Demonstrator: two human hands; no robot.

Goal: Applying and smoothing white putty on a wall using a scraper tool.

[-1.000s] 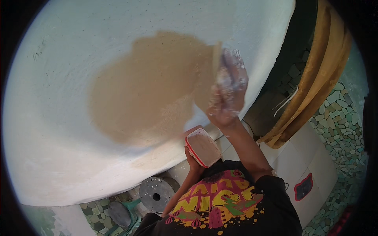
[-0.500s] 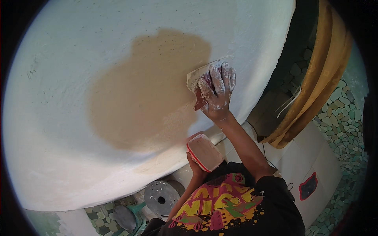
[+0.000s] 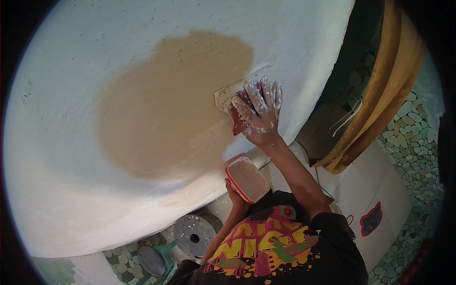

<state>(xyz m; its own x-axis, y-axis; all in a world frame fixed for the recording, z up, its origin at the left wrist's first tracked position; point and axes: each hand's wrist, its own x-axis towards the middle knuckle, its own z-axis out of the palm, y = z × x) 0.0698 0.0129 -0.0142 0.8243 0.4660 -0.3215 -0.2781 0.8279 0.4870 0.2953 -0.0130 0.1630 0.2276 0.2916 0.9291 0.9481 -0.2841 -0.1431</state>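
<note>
A scraper (image 3: pixel 224 97) with a reddish grip (image 3: pixel 238 125) is held against the curved white surface (image 3: pixel 61 142), at the right edge of a tan area (image 3: pixel 166 109), by the right hand (image 3: pixel 262 118), its smeared fingers (image 3: pixel 255 99) spread and clamped over it. Below, a red-rimmed tub (image 3: pixel 237 187) of pale paste (image 3: pixel 249 179) is gripped along its side by the left hand (image 3: pixel 236 196), its fingers mostly hidden.

scraper (image 3: pixel 224 98) partly behind right fingers (image 3: pixel 255 98), left fingers (image 3: pixel 229 185) partly behind tub (image 3: pixel 236 186), shirt (image 3: pixel 266 237) cropped below
</note>
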